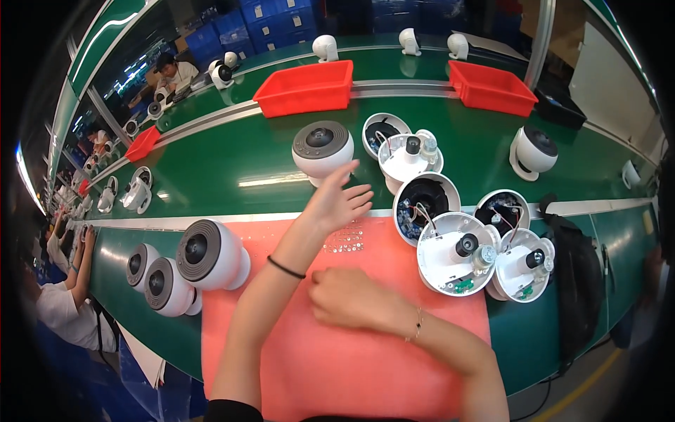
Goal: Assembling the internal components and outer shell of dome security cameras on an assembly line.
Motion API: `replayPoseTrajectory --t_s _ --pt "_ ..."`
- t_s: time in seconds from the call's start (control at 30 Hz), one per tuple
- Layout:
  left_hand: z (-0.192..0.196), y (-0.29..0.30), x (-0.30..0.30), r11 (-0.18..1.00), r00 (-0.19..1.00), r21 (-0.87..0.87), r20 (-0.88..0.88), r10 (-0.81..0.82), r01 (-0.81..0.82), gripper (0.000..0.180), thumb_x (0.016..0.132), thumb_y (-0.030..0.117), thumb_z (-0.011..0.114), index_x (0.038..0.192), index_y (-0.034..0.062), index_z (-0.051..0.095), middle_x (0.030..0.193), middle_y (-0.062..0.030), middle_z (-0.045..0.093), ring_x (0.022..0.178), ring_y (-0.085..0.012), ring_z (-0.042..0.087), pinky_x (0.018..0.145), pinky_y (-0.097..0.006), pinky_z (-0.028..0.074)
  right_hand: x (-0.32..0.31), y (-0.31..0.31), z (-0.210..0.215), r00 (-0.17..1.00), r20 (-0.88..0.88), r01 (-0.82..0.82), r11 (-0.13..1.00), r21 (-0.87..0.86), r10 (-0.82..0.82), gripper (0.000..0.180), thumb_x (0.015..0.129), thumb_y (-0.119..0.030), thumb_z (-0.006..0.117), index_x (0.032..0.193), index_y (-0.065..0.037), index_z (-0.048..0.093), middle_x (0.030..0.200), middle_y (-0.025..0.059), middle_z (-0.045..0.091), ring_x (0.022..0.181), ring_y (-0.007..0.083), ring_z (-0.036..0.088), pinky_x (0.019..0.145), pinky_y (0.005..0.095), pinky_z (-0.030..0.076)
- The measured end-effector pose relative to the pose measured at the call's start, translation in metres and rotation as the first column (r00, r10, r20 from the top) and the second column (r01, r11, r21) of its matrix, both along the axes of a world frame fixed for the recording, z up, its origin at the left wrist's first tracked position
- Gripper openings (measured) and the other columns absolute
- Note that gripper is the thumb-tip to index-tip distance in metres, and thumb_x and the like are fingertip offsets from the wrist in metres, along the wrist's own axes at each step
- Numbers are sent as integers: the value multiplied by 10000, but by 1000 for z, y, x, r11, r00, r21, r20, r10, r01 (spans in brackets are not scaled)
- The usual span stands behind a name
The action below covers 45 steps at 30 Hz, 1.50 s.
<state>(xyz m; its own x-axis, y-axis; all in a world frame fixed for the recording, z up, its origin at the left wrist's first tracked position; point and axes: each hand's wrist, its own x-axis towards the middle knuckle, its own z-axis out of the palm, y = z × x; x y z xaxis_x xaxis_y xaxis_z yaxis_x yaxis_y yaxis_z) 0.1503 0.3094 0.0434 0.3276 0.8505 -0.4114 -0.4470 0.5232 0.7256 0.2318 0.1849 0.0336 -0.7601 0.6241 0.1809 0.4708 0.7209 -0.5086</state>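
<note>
My left hand (341, 198) reaches over the far edge of the pink mat (281, 373), fingers spread and nothing in it. Its thumb is close to the base of a white ball-shaped device (322, 148) with a grey face and dark lens; I cannot tell if they touch. My right hand (351, 298) is curled closed above the mat, and what its fingers hold, if anything, is hidden. Rows of tiny shiny pieces (344, 240) lie on the mat beyond it. To the right sit opened white housings (450, 264) with wires, lenses and circuit boards exposed.
Closed ball-shaped devices (211, 254) stand at the left of the mat, another (534, 151) at far right. Red bins (306, 90) line the green belt's far side. A dark cloth item (573, 264) lies right. Co-workers (70, 309) sit along the left.
</note>
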Motion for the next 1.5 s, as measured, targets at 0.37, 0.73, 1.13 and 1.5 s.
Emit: replayPoseTrajectory --t_s 0.37,0.73,1.13,1.5 --pt "-3 39 73 968 998 243 -25 -53 58 362 824 149 511 1080 -98 443 988 -230 562 895 -299 595 799 -366 502 26 -61 64 901 378 -237 971 16 213 138 666 -88 597 782 -15 599 789 112 598 739 257 599 607 373 482" --pt "123 -16 -14 840 981 536 -192 29 80 564 792 413 490 1148 -24 487 1004 -173 603 948 -265 590 860 -361 465 102 -64 139 915 -342 347 846 405 -212 490 539 18 619 1024 -30 568 904 106 599 914 312 563 767 349 452" --pt "18 -53 -134 698 931 693 -348 108 178 163 784 86 621 936 39 586 953 -71 588 871 -139 571 786 -281 462 143 -35 91 941 -294 337 495 801 -166 400 478 25 700 838 -112 595 1182 149 490 1149 389 375 942 444 386" --pt "29 -91 -53 -508 -447 -54 -561 -696 860 379 848 325 568 904 -43 636 701 -15 583 703 -81 513 643 -268 436 51 -142 27 854 -425 -228 950 213 301 89 725 -53 604 706 6 541 913 193 621 753 307 633 663 382 546"
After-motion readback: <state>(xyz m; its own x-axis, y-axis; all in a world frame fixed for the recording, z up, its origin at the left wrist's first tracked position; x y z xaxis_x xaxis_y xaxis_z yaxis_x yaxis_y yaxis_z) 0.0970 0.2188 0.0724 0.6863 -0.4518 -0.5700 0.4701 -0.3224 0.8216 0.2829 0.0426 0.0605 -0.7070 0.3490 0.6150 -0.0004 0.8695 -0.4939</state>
